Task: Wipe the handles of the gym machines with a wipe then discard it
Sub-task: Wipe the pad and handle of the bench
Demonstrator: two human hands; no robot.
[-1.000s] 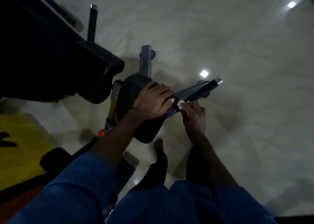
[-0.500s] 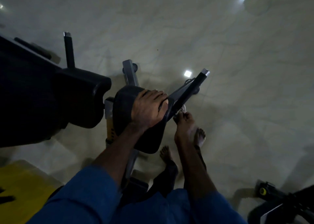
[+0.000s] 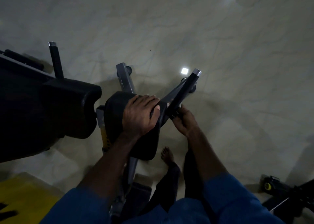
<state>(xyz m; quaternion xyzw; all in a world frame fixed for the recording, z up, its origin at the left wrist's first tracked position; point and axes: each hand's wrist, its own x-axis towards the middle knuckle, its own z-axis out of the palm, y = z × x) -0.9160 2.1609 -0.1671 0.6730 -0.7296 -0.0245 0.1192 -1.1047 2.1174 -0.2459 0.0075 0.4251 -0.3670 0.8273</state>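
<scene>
Your left hand (image 3: 141,114) lies on the black seat pad (image 3: 119,108), fingers curled over its edge. I think that holds the machine steady while you clean. Your right hand (image 3: 184,120) is just beside the pad, at the low end of the black handle (image 3: 184,92). Its fingers are curled against the bar, so they seem to press the wipe there. You cannot really see the wipe; it looks hidden under those fingers. The handle is a dark bar with a shiny silver cap, and it sticks up and away from the pad, over the pale floor (image 3: 220,45).
</scene>
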